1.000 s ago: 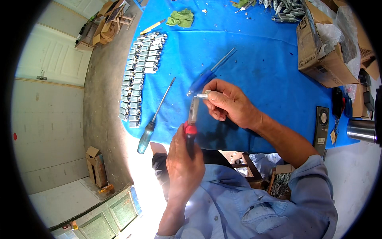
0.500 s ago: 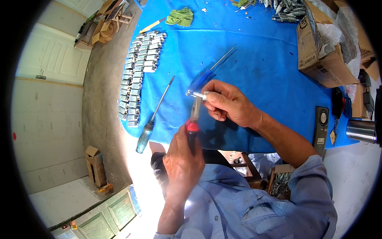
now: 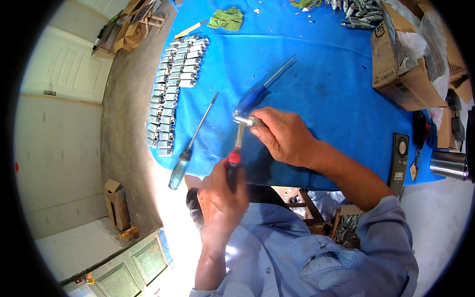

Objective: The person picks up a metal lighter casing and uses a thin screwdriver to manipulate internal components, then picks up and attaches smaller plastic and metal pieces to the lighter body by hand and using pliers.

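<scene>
My left hand (image 3: 222,200) is wrapped round the handle of a tool with a red and black grip (image 3: 234,157) and a flat metal blade pointing up. My right hand (image 3: 289,136) pinches a small silver metal part (image 3: 253,121) between thumb and fingers. The blade's tip meets or lies just beneath this part; motion blur hides which. Just beyond the part, a blue-handled screwdriver (image 3: 251,99) rests on the cloth. To the left lies a second screwdriver (image 3: 181,166) with a dark teal handle, its shaft pointing away from me.
Rows of small silver metal parts (image 3: 170,96) line the table's left side. Behind them are a yellow-handled knife (image 3: 190,29) and a green rag (image 3: 226,20). An open cardboard box (image 3: 396,74), a dark rectangular device (image 3: 399,161) and a metal cup (image 3: 449,165) are at right.
My left hand and the tool have drawn slightly down and left. My right hand has turned, with its knuckles now more on top, still pinching the metal part.
</scene>
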{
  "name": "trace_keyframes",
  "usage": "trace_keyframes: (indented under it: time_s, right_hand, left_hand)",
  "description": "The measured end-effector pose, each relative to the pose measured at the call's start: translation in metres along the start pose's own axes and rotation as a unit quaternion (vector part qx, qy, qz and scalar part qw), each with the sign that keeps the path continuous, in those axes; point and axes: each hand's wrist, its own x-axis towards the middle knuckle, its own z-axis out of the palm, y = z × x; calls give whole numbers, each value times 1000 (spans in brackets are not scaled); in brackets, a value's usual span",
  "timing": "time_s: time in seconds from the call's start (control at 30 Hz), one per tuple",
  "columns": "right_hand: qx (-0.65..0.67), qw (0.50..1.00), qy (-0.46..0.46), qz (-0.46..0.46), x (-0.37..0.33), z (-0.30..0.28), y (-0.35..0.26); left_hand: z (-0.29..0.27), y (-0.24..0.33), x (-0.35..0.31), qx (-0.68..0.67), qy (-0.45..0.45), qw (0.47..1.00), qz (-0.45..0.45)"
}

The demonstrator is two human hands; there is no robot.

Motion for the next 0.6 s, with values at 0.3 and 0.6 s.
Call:
trace_keyframes:
  time_s: [0.3,0.6]
  right_hand:
    - [71,996,34,44,-4,-1,-6]
    - [349,919,3,185,1,4,-15]
  left_hand:
    - [5,6,-4,-402,-141,894,-134]
    - [10,24,-17,-463,-310,814,-164]
